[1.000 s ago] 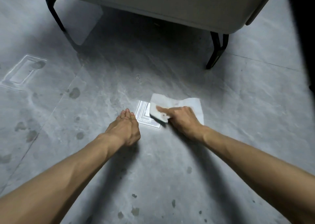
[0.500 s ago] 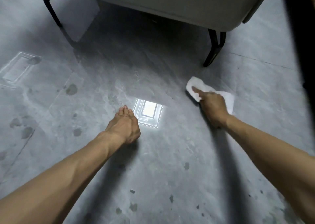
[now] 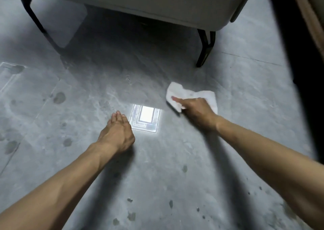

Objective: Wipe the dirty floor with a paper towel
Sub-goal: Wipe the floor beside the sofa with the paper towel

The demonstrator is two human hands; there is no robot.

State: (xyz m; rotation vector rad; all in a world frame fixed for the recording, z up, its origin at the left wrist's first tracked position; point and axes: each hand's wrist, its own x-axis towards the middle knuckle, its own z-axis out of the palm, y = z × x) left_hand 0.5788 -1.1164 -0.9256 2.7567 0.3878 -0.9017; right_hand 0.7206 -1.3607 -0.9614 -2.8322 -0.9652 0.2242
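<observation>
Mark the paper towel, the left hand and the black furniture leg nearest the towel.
paper towel (image 3: 194, 93), head view, on its crumpled white middle.
left hand (image 3: 117, 133), head view, on the back of the hand.
black furniture leg (image 3: 204, 48), head view, midway down the leg.

The floor (image 3: 157, 168) is mid-grey with paler marbled veining, crossed by thin dark joint lines (image 3: 252, 59), and carries scattered darker grey spots (image 3: 59, 98) — round to irregular in outline. The paper towel (image 3: 192, 94) is white with faint brownish smudges, and the reflection (image 3: 146, 118) on the floor is bright white, patterned as nested rectangular outlines. The seat (image 3: 157, 0) at the top is plain pale grey-beige — its legs (image 3: 204, 49) are black.
</observation>
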